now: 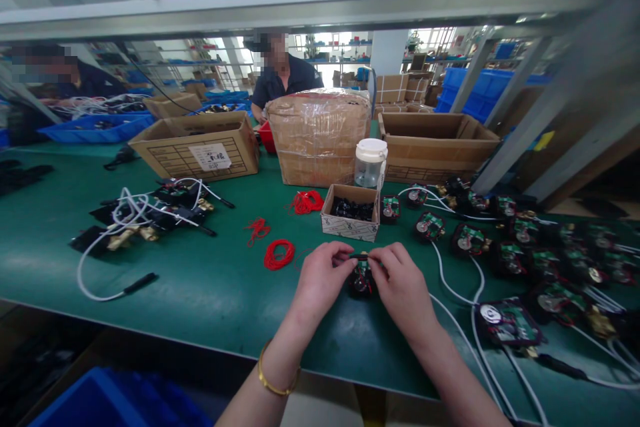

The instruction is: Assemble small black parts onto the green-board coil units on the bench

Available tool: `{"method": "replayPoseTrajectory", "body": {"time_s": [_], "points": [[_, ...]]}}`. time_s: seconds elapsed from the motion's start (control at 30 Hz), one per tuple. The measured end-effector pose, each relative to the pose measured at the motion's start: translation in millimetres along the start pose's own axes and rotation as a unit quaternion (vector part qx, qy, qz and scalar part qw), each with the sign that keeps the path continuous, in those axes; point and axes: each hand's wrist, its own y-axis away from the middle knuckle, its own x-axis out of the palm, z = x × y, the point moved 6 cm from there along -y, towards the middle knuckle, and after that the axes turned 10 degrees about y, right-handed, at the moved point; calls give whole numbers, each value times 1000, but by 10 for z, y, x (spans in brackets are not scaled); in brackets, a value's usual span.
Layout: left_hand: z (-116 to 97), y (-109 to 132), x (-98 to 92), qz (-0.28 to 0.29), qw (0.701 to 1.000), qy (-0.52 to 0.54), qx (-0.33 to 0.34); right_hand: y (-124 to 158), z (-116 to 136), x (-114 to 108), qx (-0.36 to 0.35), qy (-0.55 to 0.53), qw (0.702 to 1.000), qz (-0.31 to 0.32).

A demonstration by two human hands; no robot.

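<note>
Both hands meet over a small black device with an exposed green circuit board on the green bench. My left hand pinches the device's upper left side, thumb and fingertips together. Opposite it, my right hand has its thumb and forefinger closed at the upper right side. A short dark strip lies between the fingertips; its kind is too small to tell. Just behind the hands stands a small cardboard box holding several small black parts. Coils of red wire lie to the left of my left hand.
Several similar circuit-board devices with white cables crowd the right side. Black devices with brass fittings lie left. A large wrapped carton, a clear jar and open cartons line the back. A metal shelf crosses above. Two people sit beyond.
</note>
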Motion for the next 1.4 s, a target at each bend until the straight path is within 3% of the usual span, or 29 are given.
{"method": "replayPoseTrajectory", "body": {"time_s": [0.33,0.57,0.77,1.03,1.4], "points": [[-145,9,27,-15,996,-80,46,-10,-71,-4,45,-54,998,-4],[-109,16,46,-29,996,-76,44,35,-328,30,144,-149,978,6],[-89,23,50,-37,995,-81,52,-25,-191,67,144,-143,979,5],[-82,24,33,-33,996,-58,51,-40,-382,277,192,-237,951,50],[-106,26,15,-26,998,-50,36,-103,-248,173,192,-169,966,29]]}}
